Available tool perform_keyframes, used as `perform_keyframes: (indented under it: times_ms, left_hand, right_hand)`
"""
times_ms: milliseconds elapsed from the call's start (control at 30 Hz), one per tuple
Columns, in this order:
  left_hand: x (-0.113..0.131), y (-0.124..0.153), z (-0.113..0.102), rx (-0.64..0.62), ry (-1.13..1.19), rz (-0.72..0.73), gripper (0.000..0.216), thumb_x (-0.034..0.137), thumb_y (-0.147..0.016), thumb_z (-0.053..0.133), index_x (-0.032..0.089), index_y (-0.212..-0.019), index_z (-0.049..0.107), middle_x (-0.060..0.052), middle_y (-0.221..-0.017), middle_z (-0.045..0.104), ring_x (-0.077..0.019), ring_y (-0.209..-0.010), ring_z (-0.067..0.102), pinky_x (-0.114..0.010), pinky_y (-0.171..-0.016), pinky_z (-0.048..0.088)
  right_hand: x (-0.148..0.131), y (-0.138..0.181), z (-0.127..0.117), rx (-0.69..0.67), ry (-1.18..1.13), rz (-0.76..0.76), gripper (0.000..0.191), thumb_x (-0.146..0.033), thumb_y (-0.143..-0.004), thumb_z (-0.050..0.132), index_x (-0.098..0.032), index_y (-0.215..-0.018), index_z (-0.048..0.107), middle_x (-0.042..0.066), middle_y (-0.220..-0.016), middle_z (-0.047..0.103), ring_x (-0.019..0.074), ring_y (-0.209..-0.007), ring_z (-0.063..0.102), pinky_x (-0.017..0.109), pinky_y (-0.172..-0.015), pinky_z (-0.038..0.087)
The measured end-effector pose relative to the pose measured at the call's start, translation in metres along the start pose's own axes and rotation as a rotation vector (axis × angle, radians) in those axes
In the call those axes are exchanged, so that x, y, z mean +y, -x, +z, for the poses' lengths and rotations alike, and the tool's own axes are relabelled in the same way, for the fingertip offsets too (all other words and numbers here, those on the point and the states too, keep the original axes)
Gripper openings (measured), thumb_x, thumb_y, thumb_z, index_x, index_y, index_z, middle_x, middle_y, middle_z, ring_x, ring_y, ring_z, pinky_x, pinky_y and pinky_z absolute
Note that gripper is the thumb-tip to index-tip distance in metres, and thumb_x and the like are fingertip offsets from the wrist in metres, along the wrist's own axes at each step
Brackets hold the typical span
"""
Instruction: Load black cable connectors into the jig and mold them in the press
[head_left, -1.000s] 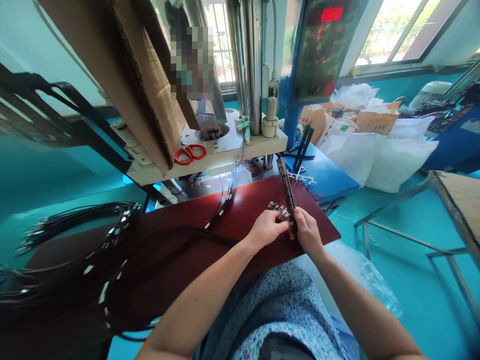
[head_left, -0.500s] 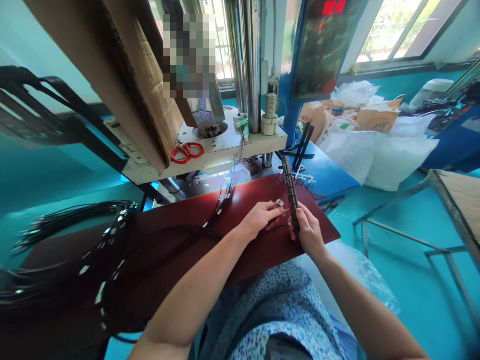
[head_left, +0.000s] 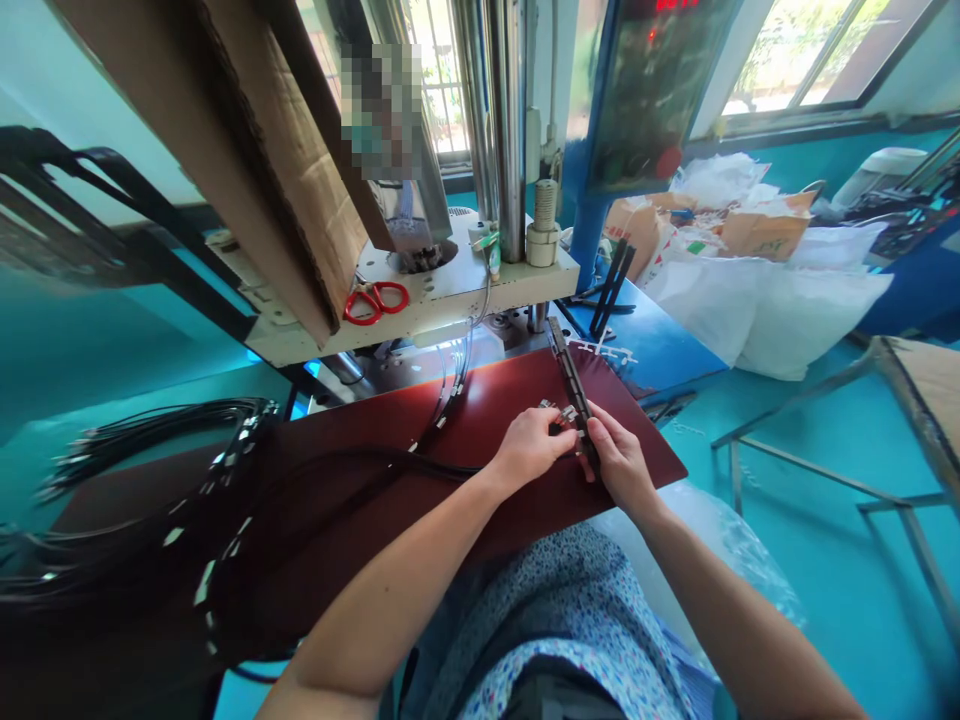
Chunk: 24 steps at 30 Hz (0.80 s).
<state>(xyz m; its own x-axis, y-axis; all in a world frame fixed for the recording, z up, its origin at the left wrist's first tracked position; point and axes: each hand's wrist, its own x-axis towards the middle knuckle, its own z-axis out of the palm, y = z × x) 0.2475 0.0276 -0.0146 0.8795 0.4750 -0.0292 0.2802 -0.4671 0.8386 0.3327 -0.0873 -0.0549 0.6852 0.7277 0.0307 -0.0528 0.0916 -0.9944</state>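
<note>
My right hand is closed round the lower end of a long dark slotted bar, which slants up and away over the board. My left hand pinches several cable ends with small metal connectors, close against the bar's left side. A black cable runs from beneath my left hand across the brown-red board. Whether a connector sits in a slot of the bar I cannot tell, since fingers cover that part.
A press machine stands behind the board, with red-handled scissors on its ledge. Bundled black cables lie at left. Black strips and white plastic pieces are on the blue surface at right. White bags stand beyond.
My left hand has moved right with the connectors, up to the bar. The bar's far end has swung left, and my right hand still grips it.
</note>
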Motion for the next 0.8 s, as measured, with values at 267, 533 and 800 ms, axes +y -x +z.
perform_keyframes:
  times_ms: [267,533,800]
  left_hand:
    - [-0.005,-0.004,0.004,0.004,0.048,0.001,0.019,0.03,-0.073,0.054,0.015,-0.064,0.059,0.001,-0.063,0.059,-0.0124,-0.062,0.051,-0.022,-0.059,0.035]
    - [-0.011,-0.006,-0.001,0.044,0.271,0.053,0.019,0.032,-0.076,0.055,0.014,-0.075,0.058,0.0,-0.07,0.059,-0.0117,-0.066,0.052,-0.022,-0.063,0.038]
    - [-0.003,-0.012,-0.007,-0.084,0.376,-0.097,0.018,0.031,-0.068,0.059,0.013,-0.066,0.058,0.003,-0.058,0.051,-0.0082,-0.055,0.043,-0.02,-0.053,0.032]
  right_hand:
    - [0.0,-0.001,0.001,0.019,0.054,0.004,0.052,-0.049,-0.083,0.052,-0.016,-0.124,0.053,-0.004,-0.059,0.054,0.0074,-0.037,0.042,0.019,-0.031,0.035]
    - [0.002,-0.001,0.003,0.039,0.058,-0.012,0.052,-0.048,-0.085,0.05,-0.017,-0.126,0.051,-0.005,-0.058,0.052,0.0079,-0.037,0.044,0.02,-0.032,0.034]
    - [-0.001,0.003,0.0,0.081,-0.026,0.008,0.053,-0.047,-0.083,0.053,-0.017,-0.126,0.051,-0.004,-0.06,0.054,0.0075,-0.036,0.043,0.02,-0.032,0.033]
